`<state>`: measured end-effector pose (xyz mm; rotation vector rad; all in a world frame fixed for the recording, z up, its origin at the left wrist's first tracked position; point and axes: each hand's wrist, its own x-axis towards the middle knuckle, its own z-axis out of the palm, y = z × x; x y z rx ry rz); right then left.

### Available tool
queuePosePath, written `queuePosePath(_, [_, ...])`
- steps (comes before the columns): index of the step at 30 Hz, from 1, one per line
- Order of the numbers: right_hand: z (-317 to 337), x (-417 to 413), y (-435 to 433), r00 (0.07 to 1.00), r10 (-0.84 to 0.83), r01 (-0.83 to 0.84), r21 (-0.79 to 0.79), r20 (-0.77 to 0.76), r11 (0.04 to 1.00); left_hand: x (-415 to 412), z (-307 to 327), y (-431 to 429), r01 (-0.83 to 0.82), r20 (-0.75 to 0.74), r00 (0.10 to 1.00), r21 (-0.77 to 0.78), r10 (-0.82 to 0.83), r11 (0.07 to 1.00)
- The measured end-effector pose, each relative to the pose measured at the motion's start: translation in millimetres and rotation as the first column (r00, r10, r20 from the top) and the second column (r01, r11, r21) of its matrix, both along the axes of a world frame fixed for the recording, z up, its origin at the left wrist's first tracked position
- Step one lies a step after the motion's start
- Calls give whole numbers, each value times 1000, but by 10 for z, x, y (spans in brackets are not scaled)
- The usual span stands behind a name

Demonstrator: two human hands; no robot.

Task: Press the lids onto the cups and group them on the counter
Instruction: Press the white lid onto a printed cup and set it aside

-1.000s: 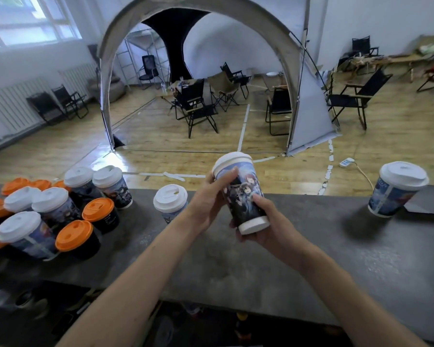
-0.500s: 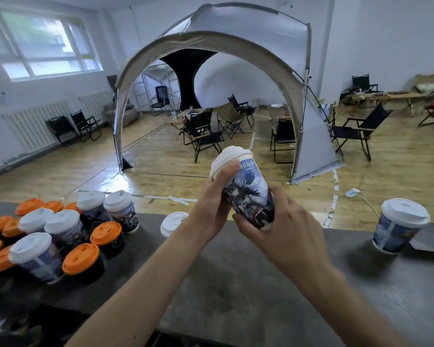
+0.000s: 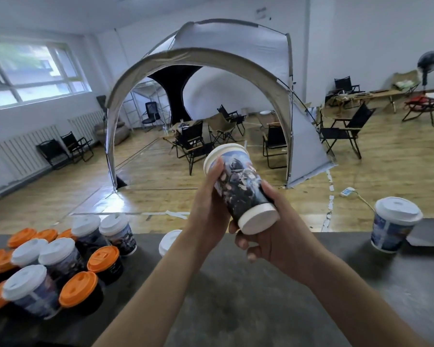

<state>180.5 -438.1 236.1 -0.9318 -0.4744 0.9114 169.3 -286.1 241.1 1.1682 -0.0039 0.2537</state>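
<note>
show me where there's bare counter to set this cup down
The widest bare stretch of counter for the held cup lies between the white-lidded cup behind the left forearm and the lone cup on the right. A narrower gap separates that white-lidded cup from the cup cluster, which crowds the left end.

A dark grey counter point(image 3: 236, 296) is carrying a tight cluster point(image 3: 60, 266) of lidded cups at eight o'clock, white lids point(image 3: 57, 254) and orange lids point(image 3: 103, 255) mixing, the cups touching. A partly hidden white-lidded cup point(image 3: 169, 240) is standing apart at eleven o'clock. A lone cup point(image 3: 392, 229) is standing at two o'clock, just beside a flat dark slab point(image 3: 429, 235).
</note>
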Motion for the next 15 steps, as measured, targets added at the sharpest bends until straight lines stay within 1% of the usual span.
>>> queuePosePath(1, [18, -2, 5, 1000, 13, -13, 12, 3, 1000, 5, 15, 1, -1, -8, 1000, 0, 1, 1000])
queuePosePath(3, [21, -2, 9, 997, -14, 16, -25, 71, 1000, 19, 54, 14, -36, -26, 999, 17, 36, 999])
queuePosePath(5, [9, 0, 15, 988, -54, 65, -67, 146, 996, 47, 69, 52, -98, 5, 995, 59, 98, 993])
queuePosePath(6, [3, 4, 15, 988, -56, 66, -64, 147, 996, 54, 71, 61, -111, 20, 994, 64, 110, 992])
queuePosePath(7, [3, 10, 16, 991, -43, 49, -44, 124, 998, 46, 80, 55, -117, 23, 993, 53, 116, 992])
queuePosePath(9, [19, 22, 6, 1000, 10, -11, 13, 25, 1000, 30, 81, 48, -102, 29, 994, 22, 101, 995])
queuePosePath(11, [31, 23, -7, 999, 39, -38, 33, -27, 999, 18, 77, 57, -79, 29, 997, 36, 78, 996])
queuePosePath(12, [17, 25, -5, 1000, 25, -25, 16, -6, 1000, 20, 75, 69, -84, 23, 996, 62, 82, 995])
queuePosePath(15, [-36, 22, 30, 991, -78, 86, -60, 113, 995, 35, 59, 89, -158, 12, 987, 125, 158, 979])
